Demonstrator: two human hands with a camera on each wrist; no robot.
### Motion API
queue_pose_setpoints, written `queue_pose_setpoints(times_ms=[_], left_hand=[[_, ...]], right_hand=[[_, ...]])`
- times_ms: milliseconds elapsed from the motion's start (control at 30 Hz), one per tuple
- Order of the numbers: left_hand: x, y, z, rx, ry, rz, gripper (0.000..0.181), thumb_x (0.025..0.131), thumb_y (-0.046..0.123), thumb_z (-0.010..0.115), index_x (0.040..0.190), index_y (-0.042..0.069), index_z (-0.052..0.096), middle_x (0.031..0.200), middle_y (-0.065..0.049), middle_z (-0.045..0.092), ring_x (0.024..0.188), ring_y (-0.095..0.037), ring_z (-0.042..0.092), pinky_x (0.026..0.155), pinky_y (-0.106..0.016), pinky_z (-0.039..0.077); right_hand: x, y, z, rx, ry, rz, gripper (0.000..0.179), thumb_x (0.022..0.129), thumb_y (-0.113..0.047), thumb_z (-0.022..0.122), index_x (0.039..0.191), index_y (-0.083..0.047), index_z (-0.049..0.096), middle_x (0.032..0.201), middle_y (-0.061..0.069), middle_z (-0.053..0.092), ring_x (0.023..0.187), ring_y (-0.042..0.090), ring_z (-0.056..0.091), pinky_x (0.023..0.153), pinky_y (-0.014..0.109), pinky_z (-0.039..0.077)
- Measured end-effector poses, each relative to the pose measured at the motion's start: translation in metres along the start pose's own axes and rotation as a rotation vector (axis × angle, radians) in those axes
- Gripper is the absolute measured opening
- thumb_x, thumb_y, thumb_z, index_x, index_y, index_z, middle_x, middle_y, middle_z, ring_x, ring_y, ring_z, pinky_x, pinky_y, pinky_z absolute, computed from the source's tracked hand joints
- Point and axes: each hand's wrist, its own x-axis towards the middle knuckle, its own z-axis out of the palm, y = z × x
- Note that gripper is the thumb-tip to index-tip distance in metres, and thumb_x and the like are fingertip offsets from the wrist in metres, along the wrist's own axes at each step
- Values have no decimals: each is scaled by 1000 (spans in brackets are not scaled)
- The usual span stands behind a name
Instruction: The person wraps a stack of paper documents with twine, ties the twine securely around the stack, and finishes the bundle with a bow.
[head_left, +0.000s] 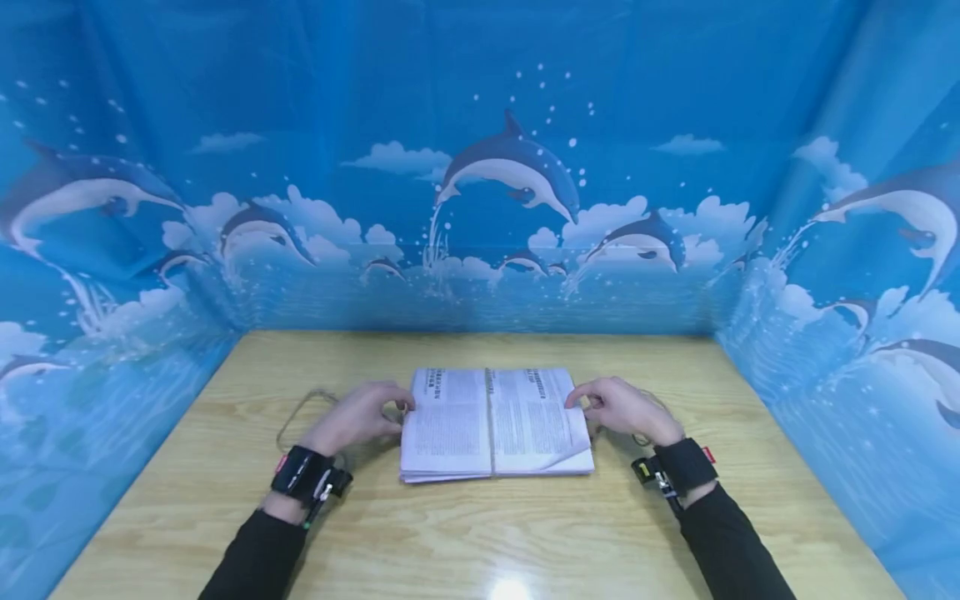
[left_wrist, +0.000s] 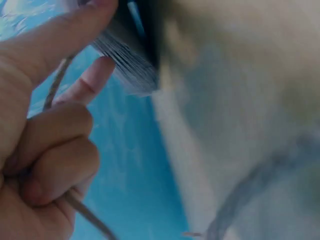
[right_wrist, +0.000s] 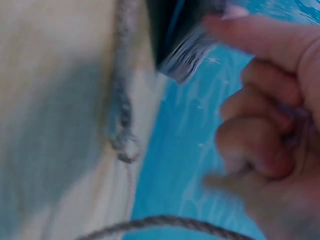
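A stack of printed paper sheets (head_left: 450,429) lies on the table with a thin twine (head_left: 491,429) running down its middle. At its left edge is my left hand (head_left: 362,414), thumb and a finger touching the side. The left wrist view shows other fingers curled round a length of twine (left_wrist: 90,220). My right hand (head_left: 622,408) is at the right edge, thumb and forefinger against the sheets. Its remaining fingers curl round the twine (right_wrist: 175,220), partly blurred in the right wrist view. Whether the twine passes under the stack is hidden.
The wooden table (head_left: 420,542) extends around the stack. A loose loop of twine (head_left: 283,429) lies beside the left hand. A blue dolphin-print curtain (head_left: 480,292) encloses the back and both sides. Each wrist wears a black strapped camera (head_left: 307,473).
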Motion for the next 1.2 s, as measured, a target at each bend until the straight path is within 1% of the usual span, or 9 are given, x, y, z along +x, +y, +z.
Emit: queue_pose_setpoints(times_ms=[200, 333, 400, 500, 600, 800, 967, 1100, 1200], left_hand=[[3, -2, 3, -32, -67, -85, 24, 79, 23, 81, 101, 22, 74, 82, 10, 67, 69, -8, 58, 61, -26, 48], [4, -5, 7, 68, -83, -74, 23, 86, 19, 74, 109, 16, 72, 88, 3, 70, 64, -8, 56, 60, -27, 48], [5, -5, 10, 120, -87, -66, 23, 91, 16, 69, 114, 15, 70, 98, -3, 72, 71, -11, 60, 68, -31, 51], [6, -4, 12, 165, -82, -73, 28, 94, 10, 61, 121, 16, 67, 114, -8, 71, 92, -21, 68, 84, -41, 54], [6, -3, 10, 179, -80, -100, 33, 95, 6, 59, 126, 17, 65, 122, -11, 69, 112, -31, 65, 95, -50, 50], [6, -5, 6, 167, -112, -164, 37, 96, 8, 57, 130, 21, 64, 129, -9, 65, 120, -33, 60, 100, -51, 46], [7, -10, 5, 141, -127, -163, 35, 98, 9, 56, 130, 19, 64, 130, -9, 65, 121, -33, 59, 102, -51, 45], [5, -19, 0, 137, -83, -136, 18, 96, 13, 61, 110, 10, 72, 107, -11, 72, 98, -29, 68, 85, -46, 53], [2, -28, -9, 131, -41, -161, 12, 93, 15, 65, 85, 9, 72, 78, -4, 67, 68, -19, 60, 62, -36, 49]], right_hand=[[4, 13, 8, -3, -18, 62, 19, 90, -9, 65, 108, -10, 70, 68, -3, 53, 52, 5, 37, 52, 23, 34], [5, 15, 11, -46, 13, 106, 25, 94, -14, 61, 115, -3, 68, 78, 1, 65, 64, 9, 52, 63, 31, 47], [7, 14, 13, -92, 27, 115, 29, 95, -16, 57, 118, -1, 67, 85, 2, 69, 68, 10, 56, 71, 34, 49], [10, 13, 17, -134, 34, 141, 33, 95, -16, 54, 122, -2, 66, 75, 0, 66, 62, 12, 55, 69, 35, 48], [11, 11, 19, -190, 54, 167, 33, 95, -17, 54, 123, -6, 67, 81, 3, 70, 69, 15, 61, 73, 39, 51], [9, 8, 16, -231, 53, 153, 32, 96, -13, 51, 123, -9, 68, 119, 16, 69, 104, 34, 67, 90, 53, 50], [6, 9, 15, -247, 60, 120, 32, 97, -12, 48, 121, -9, 69, 116, 16, 70, 98, 32, 68, 85, 52, 52], [4, 15, 12, -252, 86, 126, 20, 98, -18, 56, 103, -9, 72, 89, 7, 72, 81, 26, 67, 72, 44, 52], [1, 21, 7, -281, 147, 139, 14, 94, -22, 64, 87, -14, 72, 76, 0, 62, 73, 22, 58, 67, 38, 45]])
